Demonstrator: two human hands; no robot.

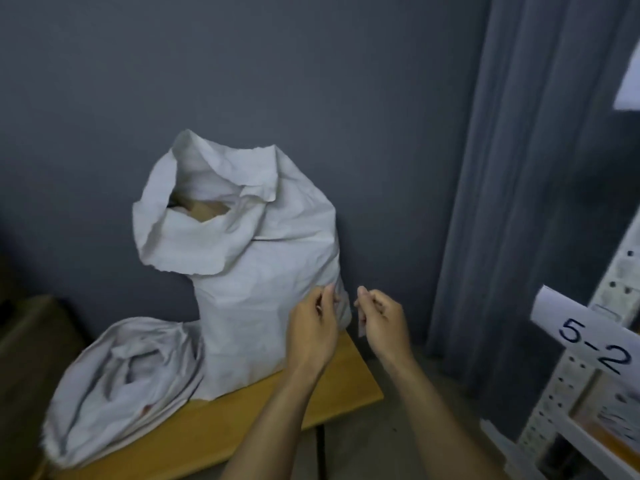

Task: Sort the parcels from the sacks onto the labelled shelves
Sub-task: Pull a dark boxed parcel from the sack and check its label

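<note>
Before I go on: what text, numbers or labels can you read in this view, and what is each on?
"5-2": handwritten on the white paper label on the rack post.
White sheet at the top right edge: no writing shows.
Shelf contents, bottom right: dark marks, too blurred to read.
Tall sack and low sack: no print visible.

- Sacks: two, both white. One upright sack [249,271] with its mouth open, one slumped sack [121,386] just beside it.
- Parcels: brown parcels [204,209] show in the upright sack's mouth; number cannot be told.
- Wooden table [277,407]: one.
- Hands: two, the left hand [313,329] and the right hand [382,322].
- Shelving rack [568,393]: one, partly in view.
- Paper labels: two. One label marked "5-2" [588,337]; one upper label [628,81], cut off by the frame edge, unreadable.
- Curtain [519,168]: one.
</note>
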